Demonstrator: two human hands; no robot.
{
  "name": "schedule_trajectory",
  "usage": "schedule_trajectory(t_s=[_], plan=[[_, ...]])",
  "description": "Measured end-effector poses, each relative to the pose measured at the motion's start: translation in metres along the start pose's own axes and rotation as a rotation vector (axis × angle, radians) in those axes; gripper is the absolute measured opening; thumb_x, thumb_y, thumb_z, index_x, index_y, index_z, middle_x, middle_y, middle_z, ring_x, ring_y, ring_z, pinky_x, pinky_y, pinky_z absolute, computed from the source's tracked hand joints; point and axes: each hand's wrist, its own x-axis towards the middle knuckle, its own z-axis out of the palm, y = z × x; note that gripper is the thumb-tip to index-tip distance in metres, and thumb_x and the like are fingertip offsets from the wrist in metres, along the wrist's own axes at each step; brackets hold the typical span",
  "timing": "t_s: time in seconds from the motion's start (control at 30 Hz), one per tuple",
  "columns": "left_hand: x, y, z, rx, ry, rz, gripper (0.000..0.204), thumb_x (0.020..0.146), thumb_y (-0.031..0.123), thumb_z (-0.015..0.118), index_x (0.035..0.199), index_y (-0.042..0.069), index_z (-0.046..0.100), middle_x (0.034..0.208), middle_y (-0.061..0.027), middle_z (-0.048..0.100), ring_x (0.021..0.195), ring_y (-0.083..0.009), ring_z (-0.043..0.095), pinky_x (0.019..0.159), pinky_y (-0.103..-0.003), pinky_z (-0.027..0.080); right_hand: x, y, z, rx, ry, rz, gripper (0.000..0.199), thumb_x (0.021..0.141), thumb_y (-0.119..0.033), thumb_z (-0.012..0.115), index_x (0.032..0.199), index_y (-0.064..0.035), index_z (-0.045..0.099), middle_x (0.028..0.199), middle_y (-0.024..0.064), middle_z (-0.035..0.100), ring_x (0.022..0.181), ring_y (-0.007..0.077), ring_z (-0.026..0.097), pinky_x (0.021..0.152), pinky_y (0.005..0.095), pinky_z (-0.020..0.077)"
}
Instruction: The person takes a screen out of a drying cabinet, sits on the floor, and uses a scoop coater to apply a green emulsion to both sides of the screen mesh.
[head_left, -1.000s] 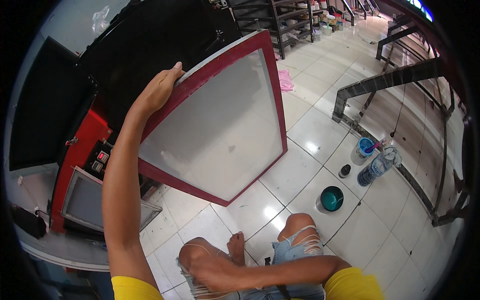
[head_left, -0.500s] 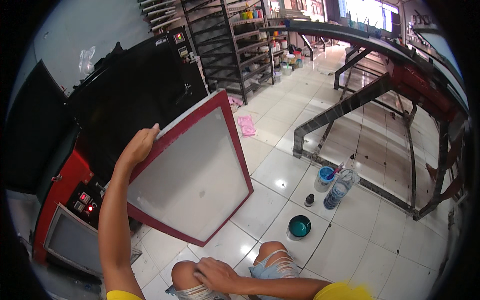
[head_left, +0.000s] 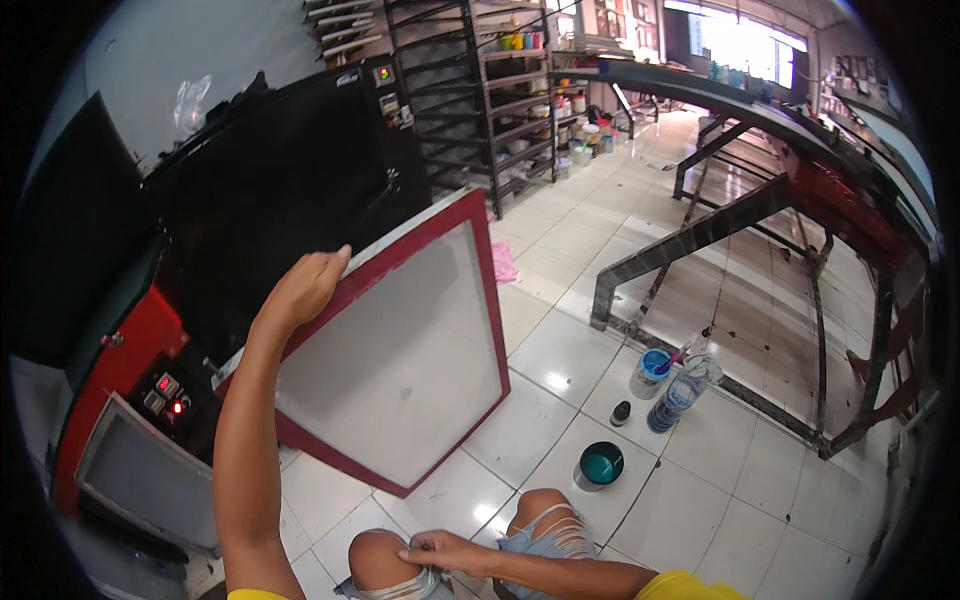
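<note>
My left hand (head_left: 305, 290) is closed over the upper edge of a screen-printing frame (head_left: 492, 300) with a dark red border. Its pale mesh (head_left: 400, 350) faces me, with a greyish area in the upper part. The frame leans at a tilt, its lowest corner at the tiled floor in front of my knees. My right hand (head_left: 445, 553) is at my left knee, its fingers curled together against the ripped jeans; what they hold, if anything, is hidden. To the right on the floor stands a dark tub of teal liquid (head_left: 602, 466).
Near the tub are a small dark bottle (head_left: 621, 413), a blue-stained tub (head_left: 652, 372) and a clear plastic bottle (head_left: 682, 396). A black metal table frame (head_left: 690, 235) stands at right. Left are a large black cabinet (head_left: 280, 190) and a red machine (head_left: 130, 350). A rack (head_left: 450, 110) stands behind.
The view has shifted slightly. My left hand still holds the frame's upper edge. My right hand has drawn back from lying over the knee, and its fingers are now curled together.
</note>
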Motion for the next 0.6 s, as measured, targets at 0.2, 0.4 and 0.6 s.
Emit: schedule_trajectory(t_s=[0.2, 0.4, 0.6], plan=[[0.004, -0.029, 0.015, -0.085, 0.100, 0.100, 0.065, 0.099, 0.045, 0.032, 0.079, -0.011, 0.059, 0.073, -0.0268, 0.059, 0.072, -0.0386, 0.059, 0.077, -0.042, 0.046, -0.021, -0.004, 0.053, -0.508, -0.011, -0.494, 0.032, 0.091, -0.032, 0.063, 0.080, -0.0033, 0.054, 0.077, 0.0014, 0.053, 0.069, 0.0144, 0.050, 0.059, 0.0293, 0.0384], [0.004, -0.029, 0.012, -0.006, 0.209, 0.147, 0.068, 0.096, 0.052, 0.036, 0.082, -0.011, 0.059, 0.070, -0.0245, 0.058, 0.069, -0.0362, 0.057, 0.078, -0.043, 0.044, -0.076, 0.001, 0.080, -0.715, -0.437, -0.463, 0.026, 0.087, -0.025, 0.060, 0.078, -0.0009, 0.054, 0.082, 0.0144, 0.056, 0.086, 0.0360, 0.055, 0.083, 0.0420, 0.0437], [0.007, -0.018, -0.005, -0.020, 0.009, 0.012, 0.061, 0.098, 0.044, 0.034, 0.082, -0.011, 0.056, 0.076, -0.0303, 0.056, 0.070, -0.0353, 0.055, 0.077, -0.044, 0.041, -0.085, -0.055, -0.010, -0.611, -0.271, -0.435, 0.027, 0.092, -0.025, 0.057, 0.103, -0.0010, 0.061, 0.097, 0.0145, 0.060, 0.093, 0.0316, 0.058, 0.080, 0.0413, 0.0464]])
